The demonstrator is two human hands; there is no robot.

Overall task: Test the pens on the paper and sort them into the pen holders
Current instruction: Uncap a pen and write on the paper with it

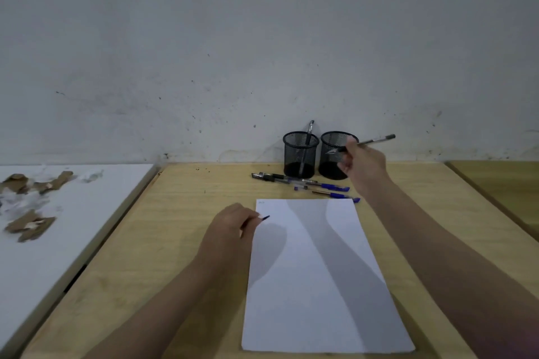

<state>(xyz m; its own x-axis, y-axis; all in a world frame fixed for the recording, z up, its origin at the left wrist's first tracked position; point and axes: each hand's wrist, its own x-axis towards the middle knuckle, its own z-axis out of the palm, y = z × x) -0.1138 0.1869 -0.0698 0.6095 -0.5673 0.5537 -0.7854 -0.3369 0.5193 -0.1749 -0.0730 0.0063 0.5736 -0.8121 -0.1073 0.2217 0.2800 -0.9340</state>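
A white sheet of paper point(318, 277) lies on the wooden desk, with a faint mark in its top left corner. My right hand point(361, 163) holds an uncapped black pen point(370, 141) nearly level, its tip over the right mesh pen holder point(335, 156). The left mesh pen holder point(300, 154) has one pen point(308, 132) standing in it. My left hand point(233, 226) rests at the paper's left edge and pinches a small dark blue pen cap point(266, 217). Several pens, black and blue point(303, 182), lie in front of the holders.
The wooden desk point(180, 230) ends at a grey wall behind the holders. To the left sits a white board point(43, 230) strewn with torn cardboard and paper scraps point(29, 224). Another wooden surface point(504, 183) adjoins on the right.
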